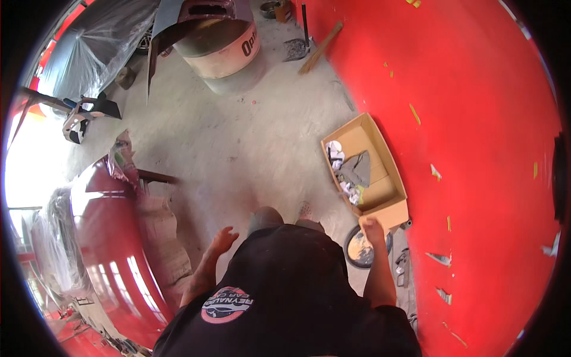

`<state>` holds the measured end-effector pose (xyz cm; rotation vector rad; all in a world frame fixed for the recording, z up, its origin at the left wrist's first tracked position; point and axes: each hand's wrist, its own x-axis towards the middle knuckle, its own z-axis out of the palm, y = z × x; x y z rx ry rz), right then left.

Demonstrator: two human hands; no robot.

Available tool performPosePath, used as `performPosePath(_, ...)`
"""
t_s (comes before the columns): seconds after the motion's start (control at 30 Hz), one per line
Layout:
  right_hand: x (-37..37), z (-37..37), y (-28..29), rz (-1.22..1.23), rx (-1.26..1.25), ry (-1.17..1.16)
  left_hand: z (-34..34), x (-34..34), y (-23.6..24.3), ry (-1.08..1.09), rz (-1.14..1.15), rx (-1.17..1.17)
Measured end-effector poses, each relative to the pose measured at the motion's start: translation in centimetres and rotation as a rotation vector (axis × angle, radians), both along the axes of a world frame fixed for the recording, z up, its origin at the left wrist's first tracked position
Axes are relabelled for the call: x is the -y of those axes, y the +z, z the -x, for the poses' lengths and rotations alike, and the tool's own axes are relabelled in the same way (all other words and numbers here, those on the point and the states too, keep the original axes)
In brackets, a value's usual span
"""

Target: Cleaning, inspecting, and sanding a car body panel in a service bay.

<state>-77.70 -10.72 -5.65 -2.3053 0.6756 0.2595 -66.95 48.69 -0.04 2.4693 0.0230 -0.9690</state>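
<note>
My left hand point(225, 239) hangs over the floor to the left of my body, loosely bent with its fingers apart and nothing in it. It is nearest a glossy dark red car panel point(110, 238). On the other side, my right hand point(373, 231) overlaps the near flap of an open cardboard box point(389, 184). Its fingers blend into the tan cardboard, so their grip and any contact are unclear. Crumpled white paper point(355, 193) and a grey sheet point(357, 169) lie inside the box. Below it is a round black-rimmed pan point(358, 249) with pale residue.
A red wall point(476, 149) with torn patches and yellow tape bits runs along the right. A broom point(321, 49) and a dustpan point(295, 50) lean there. Ahead stands a white drum point(223, 56) under a dark panel. Clear plastic sheeting point(89, 47) hangs at the far left.
</note>
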Motion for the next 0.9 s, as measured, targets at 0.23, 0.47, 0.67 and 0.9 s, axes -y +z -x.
performPosePath(0.23,-0.5,-38.0,9.4,-0.201,0.189,0.006,3.4,-7.5,-15.0,0.367,-0.223,-0.319)
performPosePath(0.47,-4.2,-53.6,5.3,-0.075,0.106,0.266,-19.7,1.4,-15.0,0.291,-0.208,-0.109)
performPosePath(0.67,-0.2,-69.1,6.5,0.201,-0.063,0.438,-51.8,19.8,-2.1,0.307,0.178,0.373)
performPosePath(0.9,8.0,-96.1,-0.8,0.764,-0.154,0.933,-76.6,38.4,3.8,0.401,0.360,0.651)
